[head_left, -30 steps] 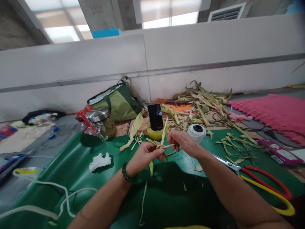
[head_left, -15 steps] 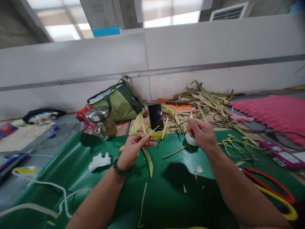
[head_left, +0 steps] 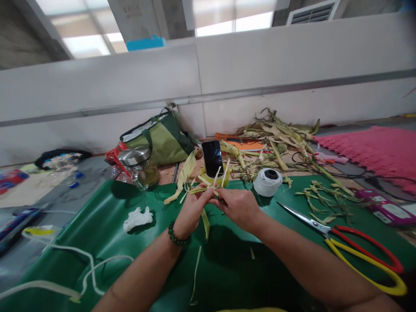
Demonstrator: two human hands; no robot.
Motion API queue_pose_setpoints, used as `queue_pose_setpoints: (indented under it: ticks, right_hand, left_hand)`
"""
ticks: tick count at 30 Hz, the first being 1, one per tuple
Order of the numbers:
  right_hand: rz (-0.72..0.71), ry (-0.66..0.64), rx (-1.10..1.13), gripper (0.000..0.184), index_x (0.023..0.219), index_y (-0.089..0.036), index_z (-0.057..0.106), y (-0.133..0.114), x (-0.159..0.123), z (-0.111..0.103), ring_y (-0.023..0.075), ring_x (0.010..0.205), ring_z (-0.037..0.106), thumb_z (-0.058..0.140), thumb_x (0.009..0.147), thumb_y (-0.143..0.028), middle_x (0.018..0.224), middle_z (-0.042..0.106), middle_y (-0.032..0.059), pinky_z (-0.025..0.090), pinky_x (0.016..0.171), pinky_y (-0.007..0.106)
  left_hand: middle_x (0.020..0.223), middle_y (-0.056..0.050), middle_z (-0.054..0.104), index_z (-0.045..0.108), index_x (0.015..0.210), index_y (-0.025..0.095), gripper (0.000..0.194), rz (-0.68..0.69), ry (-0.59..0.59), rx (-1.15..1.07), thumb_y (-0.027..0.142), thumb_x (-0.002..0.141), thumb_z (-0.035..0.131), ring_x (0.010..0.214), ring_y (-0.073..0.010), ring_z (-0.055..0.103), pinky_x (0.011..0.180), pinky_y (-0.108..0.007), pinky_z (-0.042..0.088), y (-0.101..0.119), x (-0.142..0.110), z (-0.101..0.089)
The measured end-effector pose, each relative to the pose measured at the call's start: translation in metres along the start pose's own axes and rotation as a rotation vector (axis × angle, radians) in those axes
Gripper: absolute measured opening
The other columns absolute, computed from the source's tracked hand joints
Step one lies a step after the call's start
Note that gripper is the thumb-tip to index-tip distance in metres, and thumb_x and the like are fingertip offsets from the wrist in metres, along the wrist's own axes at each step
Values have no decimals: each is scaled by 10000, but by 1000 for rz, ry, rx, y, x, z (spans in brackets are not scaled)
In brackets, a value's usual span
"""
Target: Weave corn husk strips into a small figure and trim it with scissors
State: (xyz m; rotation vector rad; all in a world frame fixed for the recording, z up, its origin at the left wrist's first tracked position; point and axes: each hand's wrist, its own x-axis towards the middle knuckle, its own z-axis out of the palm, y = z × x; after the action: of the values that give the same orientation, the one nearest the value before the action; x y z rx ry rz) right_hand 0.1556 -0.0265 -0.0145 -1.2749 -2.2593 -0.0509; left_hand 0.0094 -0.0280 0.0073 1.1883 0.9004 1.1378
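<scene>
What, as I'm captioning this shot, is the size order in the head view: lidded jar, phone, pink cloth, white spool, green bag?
1. Pink cloth, cut by the frame
2. Green bag
3. Lidded jar
Phone and white spool: too alike to rank.

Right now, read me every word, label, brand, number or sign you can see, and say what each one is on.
No text can be read for certain.
Grey panel up top: faint reddish marks, too blurred to read.
Purple pack at right: whitish patches, any wording too small to read.
</scene>
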Motion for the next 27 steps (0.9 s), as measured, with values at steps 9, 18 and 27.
queue_pose_setpoints:
  ticks: [9,18,27]
  right_hand:
    - [-240,-176,-232,209,715,-144,599,-2,3,-8,144,506,531,467,877,-149,582,639,50,126,490,304]
    - [-160,128,132,426,596,-171,519,14,-3,-16,98,476,411,398,943,-386,506,499,-7,214,504,254]
    - [166,-181,706,513,524,-177,439,19,8,-22,83,492,325,444,842,-579,502,358,-42,238,464,215]
  left_hand:
    - [700,-53,715,680,669,135,297,58,16,229,421,643,756,724,-196,651,714,-292,486,-5,8,-8]
    - [661,-52,725,703,791,134,354,18,59,154,452,643,755,700,-197,677,746,-305,515,6,13,-25]
    - [554,-43,645,730,725,122,517,-202,-312,250,618,738,583,521,-136,575,565,-248,470,8,0,-14]
